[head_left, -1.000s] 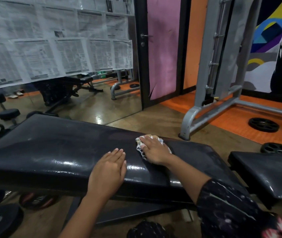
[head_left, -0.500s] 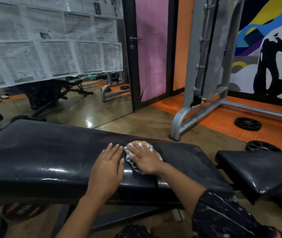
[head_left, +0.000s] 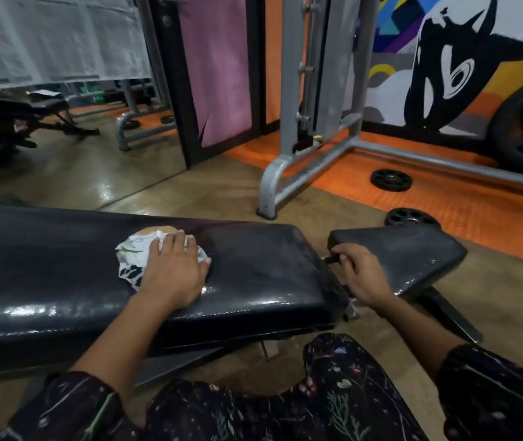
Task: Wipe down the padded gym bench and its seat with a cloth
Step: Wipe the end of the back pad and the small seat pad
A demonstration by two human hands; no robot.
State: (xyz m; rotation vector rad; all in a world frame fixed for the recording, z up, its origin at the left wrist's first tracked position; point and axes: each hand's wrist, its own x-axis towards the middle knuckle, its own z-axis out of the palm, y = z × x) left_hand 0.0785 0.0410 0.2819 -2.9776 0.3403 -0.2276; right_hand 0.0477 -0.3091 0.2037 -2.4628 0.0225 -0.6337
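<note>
bench (head_left: 62, 265) under cloth (head_left: 132, 256), left hand (head_left: 174, 272)

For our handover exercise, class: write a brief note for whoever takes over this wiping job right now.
Left hand: flat, pressing the cloth onto the bench, about mid-pad.
Right hand: fingers curled over the near edge of the seat, with no cloth in it.
Done: cannot tell how much of the bench is wiped. Its front edge shines.
Left: the bench end toward the seat looks dull and smeared, and so does the seat. Probably finish that end, then do the seat.
</note>
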